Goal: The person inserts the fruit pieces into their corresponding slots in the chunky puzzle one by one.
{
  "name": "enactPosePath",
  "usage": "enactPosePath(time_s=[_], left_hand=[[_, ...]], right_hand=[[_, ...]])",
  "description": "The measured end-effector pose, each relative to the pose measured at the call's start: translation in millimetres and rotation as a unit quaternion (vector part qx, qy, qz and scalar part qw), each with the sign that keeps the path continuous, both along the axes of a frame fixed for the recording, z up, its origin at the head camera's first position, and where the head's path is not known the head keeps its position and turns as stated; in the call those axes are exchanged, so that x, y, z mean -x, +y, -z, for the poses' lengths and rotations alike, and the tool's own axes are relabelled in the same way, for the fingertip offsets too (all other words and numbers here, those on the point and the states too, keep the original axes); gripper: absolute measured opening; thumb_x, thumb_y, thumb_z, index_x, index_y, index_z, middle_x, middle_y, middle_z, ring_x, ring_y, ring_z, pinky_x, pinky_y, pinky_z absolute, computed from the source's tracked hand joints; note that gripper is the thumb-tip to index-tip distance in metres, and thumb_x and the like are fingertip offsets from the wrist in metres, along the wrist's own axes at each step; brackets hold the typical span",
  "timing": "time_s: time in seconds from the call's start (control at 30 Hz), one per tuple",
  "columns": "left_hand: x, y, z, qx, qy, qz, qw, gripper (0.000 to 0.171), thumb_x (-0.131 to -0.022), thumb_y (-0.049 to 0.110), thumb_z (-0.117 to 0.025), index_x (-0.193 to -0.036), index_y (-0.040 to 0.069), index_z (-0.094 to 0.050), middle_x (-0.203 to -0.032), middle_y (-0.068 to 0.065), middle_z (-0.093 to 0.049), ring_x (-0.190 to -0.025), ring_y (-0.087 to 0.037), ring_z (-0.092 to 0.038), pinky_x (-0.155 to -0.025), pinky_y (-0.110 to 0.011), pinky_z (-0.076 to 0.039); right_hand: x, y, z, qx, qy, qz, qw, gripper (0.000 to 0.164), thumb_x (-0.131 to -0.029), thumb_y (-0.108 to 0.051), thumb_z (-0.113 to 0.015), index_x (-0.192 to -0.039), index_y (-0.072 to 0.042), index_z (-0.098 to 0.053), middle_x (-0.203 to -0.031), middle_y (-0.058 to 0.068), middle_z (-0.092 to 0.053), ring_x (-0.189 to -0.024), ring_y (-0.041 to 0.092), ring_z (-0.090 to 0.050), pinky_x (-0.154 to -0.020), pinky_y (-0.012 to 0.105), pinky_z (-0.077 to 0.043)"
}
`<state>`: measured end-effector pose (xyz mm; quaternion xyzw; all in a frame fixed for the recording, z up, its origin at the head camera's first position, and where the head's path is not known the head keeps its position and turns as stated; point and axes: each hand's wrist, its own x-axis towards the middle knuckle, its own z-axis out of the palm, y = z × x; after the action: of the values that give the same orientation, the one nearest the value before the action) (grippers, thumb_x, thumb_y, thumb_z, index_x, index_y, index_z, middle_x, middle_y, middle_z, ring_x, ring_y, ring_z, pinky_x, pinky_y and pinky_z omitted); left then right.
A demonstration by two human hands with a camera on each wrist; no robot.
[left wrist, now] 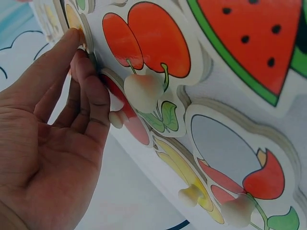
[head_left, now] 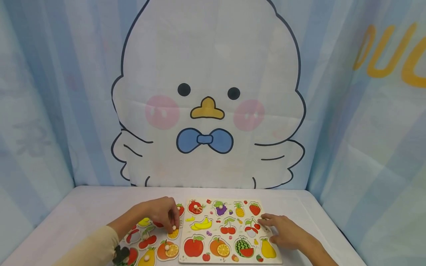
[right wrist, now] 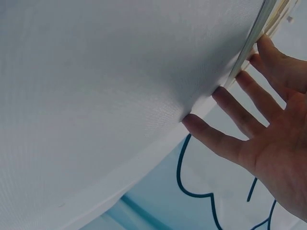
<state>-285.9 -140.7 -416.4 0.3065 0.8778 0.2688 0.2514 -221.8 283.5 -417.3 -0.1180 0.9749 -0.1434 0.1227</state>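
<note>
My left hand (head_left: 163,212) reaches over the loose fruit pieces at the left, thumb and fingertips pinching the knob of a yellow-orange puzzle piece (head_left: 173,234). In the left wrist view, that piece is partly hidden behind the fingers. The wooden fruit puzzle board (head_left: 229,236) lies flat just right of it. A knobbed pomegranate piece (head_left: 195,207) and a knobbed grape piece (head_left: 220,208) sit in its top row. Spread along the board's right edge, my right hand (head_left: 283,231) rests with fingers extended; the right wrist view shows its fingertips at the edge and the tablecloth.
Several loose knobbed pieces crowd the table left of the board, among them an orange piece (head_left: 167,250), a pear piece (head_left: 147,258) and a cherry piece (head_left: 147,238). A white cloth covers the table (head_left: 90,207). Behind it hangs a curtain (head_left: 213,55) with a cartoon duck.
</note>
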Motion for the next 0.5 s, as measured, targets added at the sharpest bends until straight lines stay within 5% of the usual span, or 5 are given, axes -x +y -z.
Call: enactPosePath(time_s=[0.5], left_hand=[[-1.8,-0.5,-0.3,-0.009,-0.006,-0.010,0.9999,0.009,-0.076,0.012,-0.080,-0.078,0.019,-0.075,-0.074,0.004,-0.067,-0.066,-0.008,-0.055,-0.063,-0.021,-0.047]], right_hand=[[1.2,-0.7,-1.5,0.006,-0.007,-0.004,1.000,0.055,-0.076,-0.010,-0.078,-0.128,-0.022,-0.063,-0.138,0.006,-0.052,-0.122,0.037,-0.048,-0.097,0.062,-0.038]])
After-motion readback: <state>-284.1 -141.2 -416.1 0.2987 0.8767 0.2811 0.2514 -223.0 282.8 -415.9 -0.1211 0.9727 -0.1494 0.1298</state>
